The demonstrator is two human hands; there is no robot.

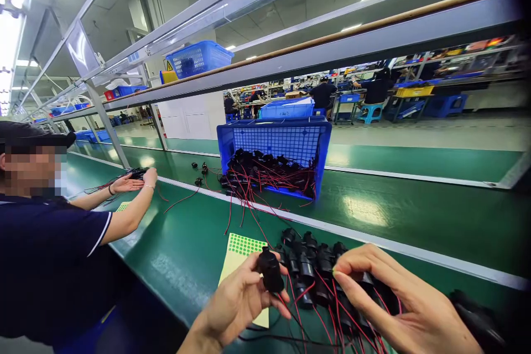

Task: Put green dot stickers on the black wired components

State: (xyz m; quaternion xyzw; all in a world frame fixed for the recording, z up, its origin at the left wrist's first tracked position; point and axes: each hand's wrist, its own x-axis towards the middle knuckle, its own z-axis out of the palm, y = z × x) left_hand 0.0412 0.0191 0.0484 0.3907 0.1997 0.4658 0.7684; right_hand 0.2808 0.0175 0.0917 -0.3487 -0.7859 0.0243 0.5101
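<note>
My left hand is closed around a black cylindrical part with a stepped top and red and black wires trailing below it. To the right, thumb and forefinger of my right hand pinch together, with a tiny green sticker showing at their tips. Behind and between both hands lie several similar black parts in rows, red wires running toward me. Partly covered by my left hand, a pale yellow sheet of green dot stickers rests on the green bench.
A blue crate lies tipped toward me, full of black wired parts, some wires spilling out. At the left, a co-worker handles similar parts. A metal shelf with a blue basket crosses above. Another dark part lies at right.
</note>
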